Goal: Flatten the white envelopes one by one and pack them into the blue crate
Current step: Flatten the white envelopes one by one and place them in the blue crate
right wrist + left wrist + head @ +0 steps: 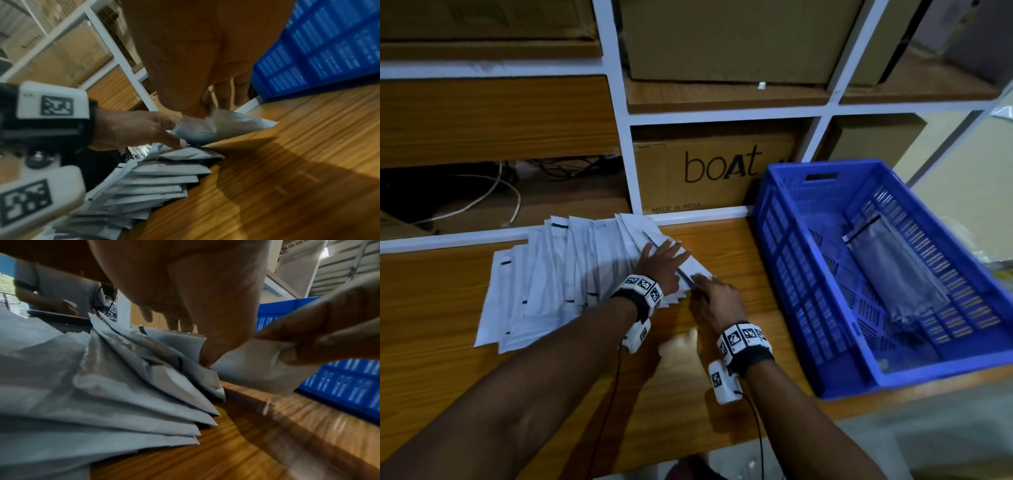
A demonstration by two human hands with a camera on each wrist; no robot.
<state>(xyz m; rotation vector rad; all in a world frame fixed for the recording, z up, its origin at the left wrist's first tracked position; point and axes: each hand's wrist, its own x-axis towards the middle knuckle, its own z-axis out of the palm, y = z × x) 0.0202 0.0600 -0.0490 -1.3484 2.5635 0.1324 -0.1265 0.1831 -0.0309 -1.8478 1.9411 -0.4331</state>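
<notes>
A fanned pile of white envelopes (558, 274) lies on the wooden table (739, 394). My left hand (664, 260) rests flat on the pile's right end, fingers spread and straight. My right hand (709, 291) pinches the near corner of the top envelope (697, 269) and holds it raised off the pile. The wrist views show this envelope (222, 128) (257, 369) creased and puffed between the right hand's thumb and fingers (333, 331). The blue crate (791, 274) stands to the right, with one grey-white envelope (890, 274) lying on its floor.
A white-framed shelf rack (626, 144) rises behind the table, holding cardboard boxes, one marked boAt (715, 168). Loose cables (482, 192) lie in the left bay. Another person (57, 293) shows in the background of the left wrist view.
</notes>
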